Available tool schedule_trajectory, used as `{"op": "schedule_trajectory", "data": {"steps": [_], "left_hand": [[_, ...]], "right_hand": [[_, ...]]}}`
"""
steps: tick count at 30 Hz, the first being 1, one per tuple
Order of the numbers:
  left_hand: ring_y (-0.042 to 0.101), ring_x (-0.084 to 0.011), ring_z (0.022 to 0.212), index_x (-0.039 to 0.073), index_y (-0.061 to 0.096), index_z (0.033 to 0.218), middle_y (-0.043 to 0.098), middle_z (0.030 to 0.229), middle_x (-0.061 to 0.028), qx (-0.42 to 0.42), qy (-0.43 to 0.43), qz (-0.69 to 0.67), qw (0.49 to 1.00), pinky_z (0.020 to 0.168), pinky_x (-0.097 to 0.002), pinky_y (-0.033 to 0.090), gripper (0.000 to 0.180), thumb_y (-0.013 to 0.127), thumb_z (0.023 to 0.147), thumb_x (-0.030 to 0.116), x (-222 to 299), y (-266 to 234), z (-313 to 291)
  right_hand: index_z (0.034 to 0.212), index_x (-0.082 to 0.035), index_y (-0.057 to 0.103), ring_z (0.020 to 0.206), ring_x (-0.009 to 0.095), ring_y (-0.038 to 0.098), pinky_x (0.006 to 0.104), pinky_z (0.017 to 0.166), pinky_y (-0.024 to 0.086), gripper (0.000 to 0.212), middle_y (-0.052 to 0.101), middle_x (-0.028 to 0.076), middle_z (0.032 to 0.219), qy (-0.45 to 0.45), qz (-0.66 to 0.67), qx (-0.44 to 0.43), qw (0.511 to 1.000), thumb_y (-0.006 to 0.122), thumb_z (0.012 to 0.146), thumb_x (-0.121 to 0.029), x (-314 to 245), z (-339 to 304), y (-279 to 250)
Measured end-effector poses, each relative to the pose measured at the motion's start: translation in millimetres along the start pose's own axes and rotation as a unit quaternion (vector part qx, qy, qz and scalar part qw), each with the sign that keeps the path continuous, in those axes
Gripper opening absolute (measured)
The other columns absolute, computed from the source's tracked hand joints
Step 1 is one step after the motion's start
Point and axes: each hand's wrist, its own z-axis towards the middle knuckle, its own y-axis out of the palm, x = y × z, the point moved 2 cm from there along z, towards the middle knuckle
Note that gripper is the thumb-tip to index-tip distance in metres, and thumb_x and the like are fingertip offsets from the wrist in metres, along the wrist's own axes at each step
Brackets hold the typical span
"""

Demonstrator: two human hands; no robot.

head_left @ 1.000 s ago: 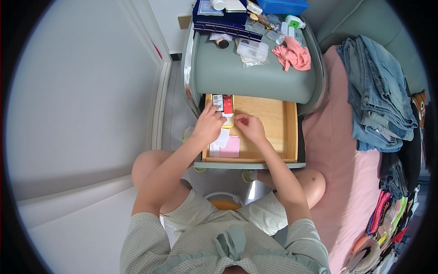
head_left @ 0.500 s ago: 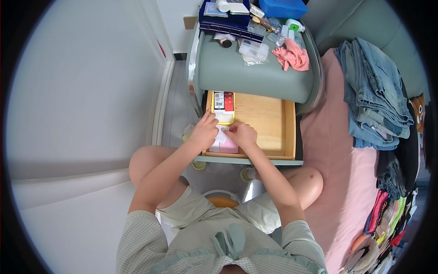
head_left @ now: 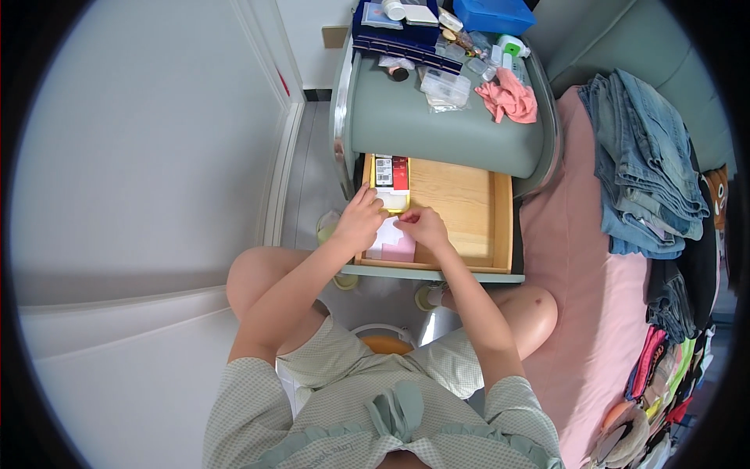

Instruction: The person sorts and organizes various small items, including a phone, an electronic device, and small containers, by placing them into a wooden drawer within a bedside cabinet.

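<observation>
The right hand (head_left: 424, 228) meets white paper (head_left: 385, 233), the left hand (head_left: 361, 220) beside it; grips I cannot tell; uneven tugging could crease it.

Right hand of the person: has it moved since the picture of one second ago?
Yes: judged against the drawer, the right hand has moved toward the front panel.

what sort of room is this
Most likely a bedroom: what looks like a bed with a pink cover runs along the right, a stack of folded jeans lies on it, and beside it stands a grey-green nightstand with its wooden drawer pulled out.
</observation>
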Motion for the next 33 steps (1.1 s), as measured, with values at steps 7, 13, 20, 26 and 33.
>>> {"op": "schedule_trajectory", "data": {"steps": [7,13,20,26,33], "left_hand": [[0.042,-0.0307,0.116,0.004,0.064,0.101,0.056,0.105,-0.0109,0.006,-0.038,-0.050,0.998,0.110,-0.0451,0.022,0.037,0.067,0.064,0.012,-8.1,-12.0,2.6],[0.041,-0.0323,0.119,-0.001,0.058,0.107,0.057,0.106,-0.0134,0.138,-0.054,0.046,0.988,0.109,-0.0443,0.025,0.041,0.065,0.069,0.013,-4.0,-11.0,12.5],[0.037,-0.0338,0.125,-0.001,0.058,0.110,0.056,0.112,-0.0173,0.010,-0.078,0.079,0.994,0.111,-0.0446,0.019,0.044,0.063,0.071,0.020,13.5,3.5,8.9],[0.035,-0.0349,0.126,-0.001,0.059,0.111,0.055,0.116,-0.0195,-0.024,-0.098,0.129,0.986,0.111,-0.0457,0.015,0.044,0.061,0.073,0.022,12.9,17.1,4.9],[0.037,-0.0346,0.125,-0.004,0.058,0.109,0.054,0.114,-0.0205,-0.005,-0.096,0.145,0.985,0.111,-0.0444,0.017,0.045,0.060,0.070,0.019,10.4,18.3,9.6]], "right_hand": [[0.085,0.001,0.065,0.064,0.009,0.058,0.0206,0.059,0.047,0.016,0.064,0.004,0.075,0.005,0.303,-0.115,0.946,0.072,0.077,-0.012,-0.3,-1.1,-8.3],[0.087,-0.004,0.063,0.060,0.004,0.052,0.0163,0.051,0.038,0.012,0.060,-0.001,0.069,0.011,0.361,-0.017,0.933,0.069,0.080,-0.010,-3.3,23.0,-20.2],[0.084,0.001,0.063,0.062,0.008,0.057,0.0208,0.057,0.046,0.013,0.063,0.003,0.070,0.025,0.371,0.019,0.928,0.069,0.078,-0.009,12.3,47.2,1.1],[0.087,-0.006,0.064,0.063,0.017,0.063,0.0300,0.061,0.050,0.026,0.065,0.005,0.069,-0.036,0.091,0.163,0.982,0.074,0.068,-0.021,-13.1,28.3,-5.5],[0.091,-0.008,0.059,0.068,0.024,0.065,0.0350,0.064,0.051,0.031,0.067,0.008,0.073,-0.044,0.052,0.147,0.987,0.073,0.068,-0.023,-9.7,27.7,-2.2]]}}
